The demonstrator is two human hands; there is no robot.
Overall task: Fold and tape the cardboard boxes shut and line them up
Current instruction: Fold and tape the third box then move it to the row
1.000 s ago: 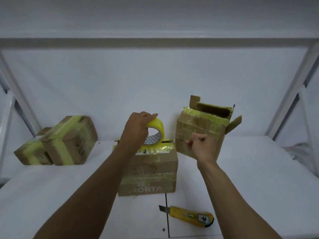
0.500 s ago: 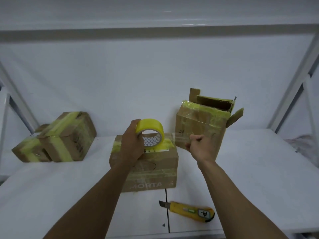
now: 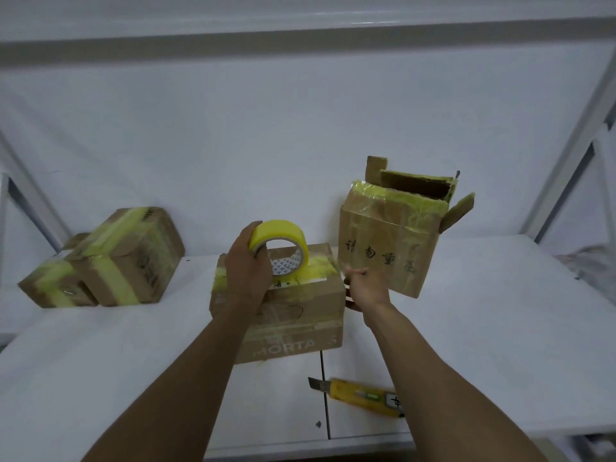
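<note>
A low cardboard box [image 3: 300, 328] printed "MORTA" lies in the middle of the white shelf. My left hand [image 3: 248, 275] grips a yellow tape roll [image 3: 283, 233] that stands on the box's top. A strip of yellow tape runs from the roll across the top to the right edge. There my right hand [image 3: 366, 288] lies against the box's upper right corner with its fingers apart. Behind and to the right stands a taller box [image 3: 383, 248] with its top flaps up. Two taped boxes [image 3: 133, 258] [image 3: 50, 288] sit together at the left.
A yellow utility knife [image 3: 360, 393] with its blade out lies near the front edge, just under my right forearm. The white shelf board [image 3: 500, 328] extends to the right. A slanted metal upright [image 3: 573, 128] borders the right side.
My right hand pulled the tape end out to the right, then came down onto the box's right edge and spread its fingers. The roll came down onto the box top.
</note>
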